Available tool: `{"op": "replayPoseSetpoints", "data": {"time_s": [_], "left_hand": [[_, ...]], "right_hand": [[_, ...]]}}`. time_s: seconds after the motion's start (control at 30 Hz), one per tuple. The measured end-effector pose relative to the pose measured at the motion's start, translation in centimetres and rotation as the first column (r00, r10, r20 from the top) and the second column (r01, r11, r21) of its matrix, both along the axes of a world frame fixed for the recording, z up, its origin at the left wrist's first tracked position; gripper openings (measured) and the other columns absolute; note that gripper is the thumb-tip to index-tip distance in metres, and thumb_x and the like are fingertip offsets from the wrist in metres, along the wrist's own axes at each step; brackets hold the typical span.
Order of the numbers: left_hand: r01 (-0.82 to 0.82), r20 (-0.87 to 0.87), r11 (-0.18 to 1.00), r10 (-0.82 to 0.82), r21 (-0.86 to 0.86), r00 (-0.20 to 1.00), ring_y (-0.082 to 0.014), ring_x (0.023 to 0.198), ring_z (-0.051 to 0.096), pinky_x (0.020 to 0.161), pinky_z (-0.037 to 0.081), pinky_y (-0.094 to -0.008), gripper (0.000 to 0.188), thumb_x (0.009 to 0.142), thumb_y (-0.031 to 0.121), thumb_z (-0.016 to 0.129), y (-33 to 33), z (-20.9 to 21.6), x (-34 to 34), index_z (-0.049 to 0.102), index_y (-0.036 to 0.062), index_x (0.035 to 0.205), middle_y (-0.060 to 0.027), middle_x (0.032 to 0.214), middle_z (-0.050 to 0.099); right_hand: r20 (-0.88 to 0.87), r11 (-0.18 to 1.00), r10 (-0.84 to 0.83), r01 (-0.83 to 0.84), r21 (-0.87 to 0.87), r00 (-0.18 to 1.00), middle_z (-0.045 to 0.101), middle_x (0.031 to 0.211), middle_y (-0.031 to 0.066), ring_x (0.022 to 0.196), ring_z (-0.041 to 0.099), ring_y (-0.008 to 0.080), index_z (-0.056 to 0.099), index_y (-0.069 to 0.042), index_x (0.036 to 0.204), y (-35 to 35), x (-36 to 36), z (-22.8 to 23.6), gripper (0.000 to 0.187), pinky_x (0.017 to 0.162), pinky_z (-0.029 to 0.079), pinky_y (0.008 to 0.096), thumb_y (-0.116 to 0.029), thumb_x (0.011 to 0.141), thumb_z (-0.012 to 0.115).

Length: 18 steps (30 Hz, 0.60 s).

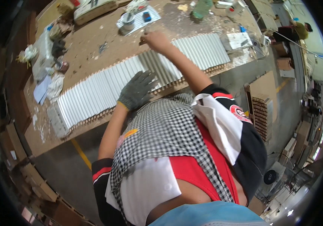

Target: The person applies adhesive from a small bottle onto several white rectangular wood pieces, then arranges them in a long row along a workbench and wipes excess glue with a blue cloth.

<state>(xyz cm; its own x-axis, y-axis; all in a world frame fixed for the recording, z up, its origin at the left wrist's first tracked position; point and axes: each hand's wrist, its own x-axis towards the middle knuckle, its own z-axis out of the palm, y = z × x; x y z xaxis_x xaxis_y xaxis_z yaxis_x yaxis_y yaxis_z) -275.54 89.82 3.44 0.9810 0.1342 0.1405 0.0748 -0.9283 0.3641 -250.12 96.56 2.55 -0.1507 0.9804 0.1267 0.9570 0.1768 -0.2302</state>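
Note:
A long row of narrow white-faced strips (93, 94) with brown notched ends lies side by side along the near edge of the workbench. My left hand (136, 89), in a grey knitted glove, rests on the near half of the row with its fingers stretched out. Beyond the row's far edge reaches my bare right hand (156, 40), its fingers closed around something small and dark brown; its kind is too small to tell. My right forearm crosses over the strips and shades some of them.
A grey block (58, 120) stands at the row's left end. Further back on the stained bench (90, 49) are a tub (128, 21) on a printed sheet, a small blue object (146, 16) and a green bottle (201, 9). A standing fan (272, 177) is behind me at right.

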Motion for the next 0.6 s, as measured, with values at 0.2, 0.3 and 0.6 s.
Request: {"op": "replayPoseSetpoints", "data": {"time_s": [0.2, 0.3, 0.6], "left_hand": [[0.028, -0.093, 1.0, -0.027, 0.005, 0.995, -0.0335, 0.143, 0.032, 0.12, 0.02, -0.0497, 0.062, 0.09, 0.043, 0.057, -0.6, 0.5, 0.9, 0.045, 0.0161, 0.144, -0.0143, 0.154, 0.037], [0.037, -0.116, 0.998, -0.03, 0.058, 0.993, -0.0314, 0.147, 0.026, 0.121, 0.019, -0.0478, 0.068, 0.091, 0.049, 0.056, -0.8, -0.2, 0.9, 0.038, 0.0177, 0.149, -0.0121, 0.158, 0.03], [0.0, -0.171, 1.0, 0.005, 0.029, 0.985, -0.0354, 0.146, 0.027, 0.12, 0.02, -0.0506, 0.063, 0.095, 0.05, 0.053, -0.9, 3.1, 5.2, 0.043, 0.0133, 0.145, -0.0151, 0.156, 0.033]], "right_hand": [[-0.535, 0.931, -0.292, 0.363, 0.029, 0.792, 0.068, 0.098, 0.0115, 0.089, 0.066, 0.0315, 0.069, -0.009, 0.105, -9.0, 8.4, 1.9, 0.02, 0.073, 0.052, 0.0421, -0.005, 0.087, 0.061], [-0.589, 0.693, -0.48, 0.693, 0.199, 0.65, 0.069, 0.099, 0.0127, 0.089, 0.067, 0.0293, 0.07, -0.008, 0.106, -13.7, 18.4, 2.4, 0.028, 0.075, 0.052, 0.0412, 0.002, 0.085, 0.056], [0.027, 0.499, -0.85, 0.789, 0.358, 0.526, 0.066, 0.096, 0.0121, 0.09, 0.062, 0.031, 0.075, -0.016, 0.1, -22.3, 36.5, 3.3, 0.016, 0.08, 0.048, 0.0436, -0.022, 0.086, 0.071]]}}
